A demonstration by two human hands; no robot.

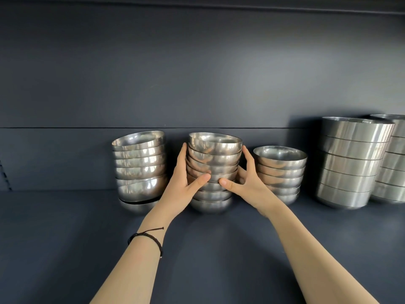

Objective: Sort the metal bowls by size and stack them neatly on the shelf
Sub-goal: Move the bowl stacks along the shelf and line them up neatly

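Head view | left hand [182,183] and right hand [249,183] clasp middle bowl stack [213,150] | fingers up its sides, thumbs across front

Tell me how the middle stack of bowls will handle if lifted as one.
Probably heavy: the middle stack holds several nested metal bowls. Likely slippery, since the surfaces are polished. Its top bowl sits tilted, so it may shift or slide off.

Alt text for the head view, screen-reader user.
The left hand and right hand grip the middle stack of small metal bowls on a dark shelf. A left stack with crooked lower bowls and a shorter right stack flank it; two stacks of larger bowls stand far right.
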